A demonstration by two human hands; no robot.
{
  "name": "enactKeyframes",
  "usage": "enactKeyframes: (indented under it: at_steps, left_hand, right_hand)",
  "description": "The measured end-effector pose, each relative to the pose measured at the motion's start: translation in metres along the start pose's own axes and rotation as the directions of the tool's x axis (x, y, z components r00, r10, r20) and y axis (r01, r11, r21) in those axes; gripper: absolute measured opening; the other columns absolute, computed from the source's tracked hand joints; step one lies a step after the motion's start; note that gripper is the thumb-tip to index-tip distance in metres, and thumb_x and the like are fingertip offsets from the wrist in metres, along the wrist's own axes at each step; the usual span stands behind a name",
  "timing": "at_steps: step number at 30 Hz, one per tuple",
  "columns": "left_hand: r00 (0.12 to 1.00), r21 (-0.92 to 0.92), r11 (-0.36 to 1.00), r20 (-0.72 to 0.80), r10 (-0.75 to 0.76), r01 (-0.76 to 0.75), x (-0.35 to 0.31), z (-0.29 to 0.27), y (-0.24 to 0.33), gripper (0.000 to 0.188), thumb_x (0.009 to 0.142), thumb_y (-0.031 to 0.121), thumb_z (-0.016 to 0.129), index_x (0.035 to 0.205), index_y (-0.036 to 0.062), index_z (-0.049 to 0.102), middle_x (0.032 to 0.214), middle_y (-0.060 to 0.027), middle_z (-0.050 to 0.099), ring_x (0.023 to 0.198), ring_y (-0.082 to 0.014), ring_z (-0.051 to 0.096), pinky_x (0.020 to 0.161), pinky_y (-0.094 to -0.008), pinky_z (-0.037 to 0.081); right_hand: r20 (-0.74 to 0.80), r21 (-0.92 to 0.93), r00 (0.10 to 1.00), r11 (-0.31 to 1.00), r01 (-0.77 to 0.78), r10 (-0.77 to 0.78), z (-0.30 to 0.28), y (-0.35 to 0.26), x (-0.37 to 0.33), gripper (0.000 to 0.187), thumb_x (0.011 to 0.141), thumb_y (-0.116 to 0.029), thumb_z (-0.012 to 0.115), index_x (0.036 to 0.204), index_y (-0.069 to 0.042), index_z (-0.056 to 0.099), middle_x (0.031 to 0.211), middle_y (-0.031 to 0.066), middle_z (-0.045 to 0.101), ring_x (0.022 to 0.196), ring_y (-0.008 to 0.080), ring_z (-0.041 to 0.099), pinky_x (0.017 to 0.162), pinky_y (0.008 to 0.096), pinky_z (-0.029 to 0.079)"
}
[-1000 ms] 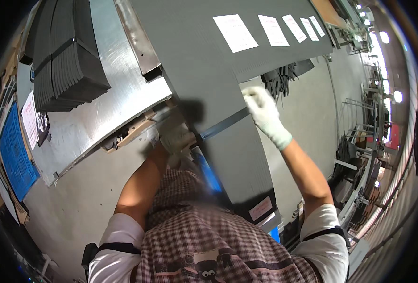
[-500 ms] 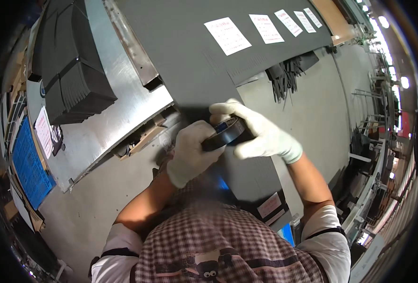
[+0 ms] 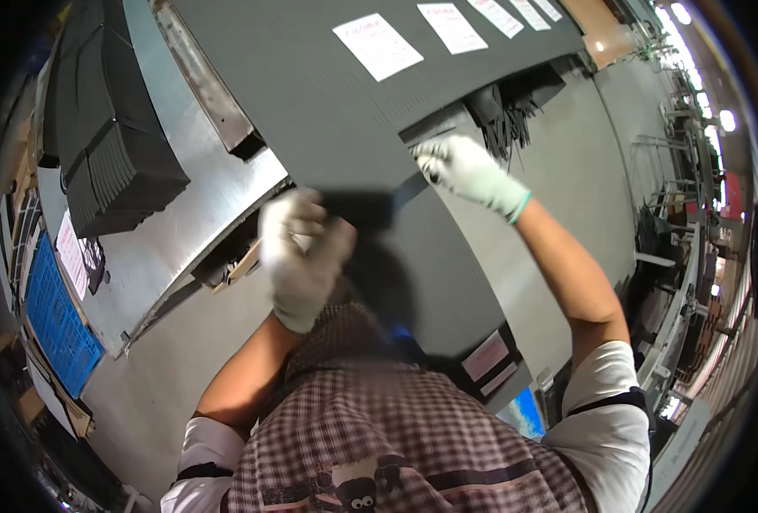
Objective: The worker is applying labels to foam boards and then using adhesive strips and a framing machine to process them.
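Five papers (image 3: 379, 47) lie in a row, printed side up, perhaps so each can be read, on the far part of a grey board (image 3: 447, 274), while a worker in white gloves and a checked apron (image 3: 379, 410) works over its narrower near part. A dark strip (image 3: 409, 190) crosses that part, its visible end beside the right hand (image 3: 460, 171) at the board's right edge. The right fingers curl into a narrow grip, seemingly to manage that end; whether they are closed on it cannot be told. The left hand (image 3: 306, 248), blurred, is at the opposite edge with fingers bent; its grip, and anything in it, cannot be made out. The hands are set apart on either side, probably because the strip spans the board. Between them, a dark patch (image 3: 362, 208) hides how far the strip runs to the left.

At left, a dark stack (image 3: 118, 171) rests on a metal table (image 3: 216, 179), circled by a strap (image 3: 109, 130) that appears to keep its layers together. A blue crate (image 3: 58, 312) is near the table's outer edge. Beyond the right hand, dark scraps (image 3: 503, 124) hang beside the board. A label (image 3: 485, 356) marks the near end.
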State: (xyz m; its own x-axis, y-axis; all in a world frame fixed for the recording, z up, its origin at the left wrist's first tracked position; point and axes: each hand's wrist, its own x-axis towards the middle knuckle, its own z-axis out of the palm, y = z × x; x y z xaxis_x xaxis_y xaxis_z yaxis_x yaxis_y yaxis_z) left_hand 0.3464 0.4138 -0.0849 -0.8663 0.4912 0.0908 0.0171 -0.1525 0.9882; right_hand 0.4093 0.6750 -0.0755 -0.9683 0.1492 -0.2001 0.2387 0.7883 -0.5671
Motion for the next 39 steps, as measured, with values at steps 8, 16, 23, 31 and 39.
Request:
enactKeyframes:
  at_steps: [8,16,23,31,39]
  left_hand:
    - [0.838,0.174,0.86,0.2,-0.508,0.48,-0.042,-0.019,-0.002,0.029,0.092,0.023,0.07,0.074,0.0051,0.057,0.066,0.0047,0.055,0.062,-0.005,0.047,0.059,-0.0232,0.041]
    - [0.907,-0.105,0.903,-0.018,-0.422,0.418,-0.04,0.003,0.046,0.015,0.088,0.012,0.073,0.095,0.0043,0.061,0.078,0.0031,0.054,0.066,-0.0055,0.048,0.063,-0.0226,0.044]
    - [0.819,-0.353,0.739,0.246,-0.519,0.574,-0.054,-0.033,0.054,0.012,0.097,0.006,0.059,0.107,0.003,0.053,0.072,-0.0064,0.058,0.068,-0.0109,0.056,0.058,-0.0237,0.045]
    - [0.863,-0.032,0.887,0.253,-0.438,0.46,-0.024,-0.033,-0.088,0.027,0.1,0.02,0.053,0.122,0.0029,0.053,0.095,-0.007,0.062,0.088,-0.0145,0.057,0.076,-0.0293,0.047]
    - [0.839,-0.157,0.963,0.534,-0.102,0.218,0.012,-0.033,-0.184,0.041,0.097,0.02,0.056,0.132,-0.0016,0.051,0.122,-0.0136,0.059,0.105,-0.0211,0.061,0.098,-0.0331,0.048]
  right_hand:
    - [0.369,-0.238,0.93,0.967,0.092,0.002,-0.05,-0.019,-0.054,0.013,0.081,-0.011,0.058,0.08,0.001,0.065,0.076,0.0227,0.064,0.075,0.041,0.063,0.071,0.0454,0.052]
    - [0.204,0.173,0.965,0.976,0.13,-0.164,-0.042,-0.075,-0.064,0.033,0.088,-0.013,0.056,0.119,-0.004,0.062,0.078,0.0161,0.066,0.07,0.032,0.065,0.066,0.0403,0.054]
    - [0.158,-0.053,0.704,0.706,0.707,-0.693,-0.091,-0.092,-0.023,0.041,0.095,-0.031,0.058,0.128,-0.007,0.063,0.074,0.0123,0.065,0.06,0.0255,0.061,0.059,0.036,0.052]
    - [0.402,0.475,0.893,0.88,-0.013,-0.204,0.014,0.041,0.028,0.035,0.093,-0.02,0.061,0.123,-0.001,0.064,0.098,0.0063,0.071,0.086,0.0127,0.065,0.076,0.0303,0.054]
    - [-0.398,0.269,0.902,0.961,-0.059,0.166,0.027,-0.016,-0.006,0.03,0.078,-0.013,0.072,0.106,-0.004,0.067,0.1,0.0065,0.065,0.099,0.0199,0.057,0.09,0.038,0.047]
